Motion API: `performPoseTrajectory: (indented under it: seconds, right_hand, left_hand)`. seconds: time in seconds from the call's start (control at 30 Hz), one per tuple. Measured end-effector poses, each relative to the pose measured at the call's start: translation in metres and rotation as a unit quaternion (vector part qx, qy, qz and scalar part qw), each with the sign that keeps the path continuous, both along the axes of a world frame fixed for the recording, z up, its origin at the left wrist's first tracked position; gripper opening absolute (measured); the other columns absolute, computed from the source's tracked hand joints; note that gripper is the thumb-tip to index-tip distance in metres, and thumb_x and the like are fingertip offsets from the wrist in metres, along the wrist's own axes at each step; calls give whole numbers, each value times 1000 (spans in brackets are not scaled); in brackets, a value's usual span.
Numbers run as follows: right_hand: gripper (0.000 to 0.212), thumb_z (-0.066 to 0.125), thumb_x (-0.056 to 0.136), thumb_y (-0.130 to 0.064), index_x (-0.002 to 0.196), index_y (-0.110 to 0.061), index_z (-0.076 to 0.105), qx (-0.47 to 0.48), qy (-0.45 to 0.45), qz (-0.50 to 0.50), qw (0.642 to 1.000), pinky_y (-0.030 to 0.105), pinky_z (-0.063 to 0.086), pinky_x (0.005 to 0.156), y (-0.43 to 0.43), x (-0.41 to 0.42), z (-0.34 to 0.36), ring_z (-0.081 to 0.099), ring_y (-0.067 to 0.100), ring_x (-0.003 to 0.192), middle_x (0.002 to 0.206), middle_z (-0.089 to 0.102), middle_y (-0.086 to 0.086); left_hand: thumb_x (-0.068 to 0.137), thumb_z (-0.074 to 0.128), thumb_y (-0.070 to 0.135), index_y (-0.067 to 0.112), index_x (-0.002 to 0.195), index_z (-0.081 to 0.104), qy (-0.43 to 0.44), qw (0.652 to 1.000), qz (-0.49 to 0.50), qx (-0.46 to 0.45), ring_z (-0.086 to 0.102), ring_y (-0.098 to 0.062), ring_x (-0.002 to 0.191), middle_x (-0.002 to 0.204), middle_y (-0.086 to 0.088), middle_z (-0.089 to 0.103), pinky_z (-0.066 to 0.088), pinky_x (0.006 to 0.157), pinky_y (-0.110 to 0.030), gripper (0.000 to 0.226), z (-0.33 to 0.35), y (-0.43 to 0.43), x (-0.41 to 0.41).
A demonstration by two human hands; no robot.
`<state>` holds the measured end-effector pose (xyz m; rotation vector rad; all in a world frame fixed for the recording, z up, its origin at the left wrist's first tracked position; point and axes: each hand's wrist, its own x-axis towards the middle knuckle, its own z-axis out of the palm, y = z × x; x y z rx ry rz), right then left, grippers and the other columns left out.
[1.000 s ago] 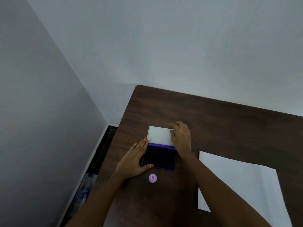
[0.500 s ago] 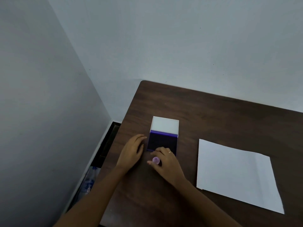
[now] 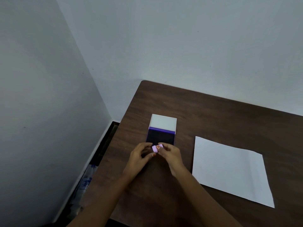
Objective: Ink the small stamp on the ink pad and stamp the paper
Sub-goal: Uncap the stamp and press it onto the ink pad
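A small lilac stamp [image 3: 155, 148] is held between the fingertips of both hands, just in front of the ink pad. My left hand [image 3: 139, 157] pinches its left piece and my right hand [image 3: 170, 154] pinches its right piece [image 3: 160, 146]; the two pieces look slightly apart. The ink pad [image 3: 160, 136] lies open on the brown table [image 3: 213, 115], its dark purple pad facing up and its white lid [image 3: 164, 122] folded back behind. A white sheet of paper [image 3: 229, 169] lies flat to the right.
The table stands in a corner between two pale walls. Left of the table edge is a dark gap down to the floor, where a plastic bottle [image 3: 86, 182] lies.
My right hand left the lid, came down to the stamp and lifted it off the table. My left hand left the pad's side and joined it on the stamp.
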<state>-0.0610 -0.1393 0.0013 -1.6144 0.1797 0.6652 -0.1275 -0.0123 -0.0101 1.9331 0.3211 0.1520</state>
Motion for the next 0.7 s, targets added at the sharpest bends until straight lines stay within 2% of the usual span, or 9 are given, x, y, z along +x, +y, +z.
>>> performPoseTrajectory:
  seconds: [0.07, 0.17, 0.23, 0.33, 0.47, 0.57, 0.63, 0.7]
  right_hand:
    - [23, 61, 83, -11, 105, -5, 62, 101, 95, -35, 990, 24, 53, 78, -5, 3, 2, 64, 19, 94, 100, 67, 9]
    - [22, 59, 84, -7, 104, 0, 61, 210, 184, -92, 956, 21, 57, 67, -11, 7, 5, 65, 18, 88, 96, 68, 11]
    - [22, 58, 83, -6, 104, 1, 61, 237, 204, -112, 943, 20, 58, 63, -14, 9, 5, 66, 18, 86, 94, 68, 12]
    - [14, 56, 84, -3, 93, -3, 67, 262, 224, -125, 930, 21, 58, 61, -17, 13, 7, 69, 17, 81, 87, 72, 11]
    - [23, 54, 82, 4, 71, -2, 73, 341, 252, -170, 890, 22, 58, 56, -22, 19, 14, 72, 18, 70, 73, 75, 12]
    - [12, 58, 74, 6, 81, 4, 67, 388, 293, -197, 852, 27, 59, 57, -27, 22, 20, 68, 25, 81, 86, 70, 19]
    - [25, 58, 68, 6, 94, 5, 59, 411, 316, -211, 829, 28, 59, 55, -29, 23, 23, 61, 26, 89, 97, 62, 21]
    - [33, 57, 68, 6, 101, 4, 55, 429, 327, -211, 815, 28, 59, 55, -29, 22, 25, 59, 26, 90, 100, 59, 21]
  left_hand:
    - [79, 67, 5, 12, 110, 59, -14, 999, 16, -32, 60, -9, 98, 107, -5, 63, 47, 84, -11, 33, 8, -6, 5]
    - [78, 69, 7, 12, 105, 63, -31, 998, 15, -49, 63, -10, 95, 99, -2, 66, 50, 80, -12, 28, 17, -13, 12]
    - [77, 70, 9, 11, 103, 64, -33, 999, 16, -39, 63, -8, 92, 97, -1, 66, 50, 79, -12, 26, 20, -16, 16]
    - [76, 71, 9, 14, 99, 66, -43, 998, 32, -46, 64, -6, 88, 93, -1, 68, 50, 77, -11, 24, 25, -17, 20]
    - [75, 71, 8, 20, 95, 67, -28, 987, 118, -104, 67, -8, 85, 88, -1, 70, 53, 75, -16, 23, 27, -10, 23]
    - [76, 70, 8, 17, 96, 65, -8, 994, 99, -53, 64, -7, 84, 92, -2, 67, 50, 72, -8, 21, 22, -4, 19]
    - [79, 67, 8, 12, 101, 64, 19, 998, 49, 29, 59, -4, 85, 100, -4, 62, 46, 69, -1, 22, 16, -1, 16]
    - [82, 64, 11, 11, 107, 61, 46, 991, -12, 121, 54, -4, 90, 109, -4, 57, 43, 70, -2, 25, 9, -1, 12]
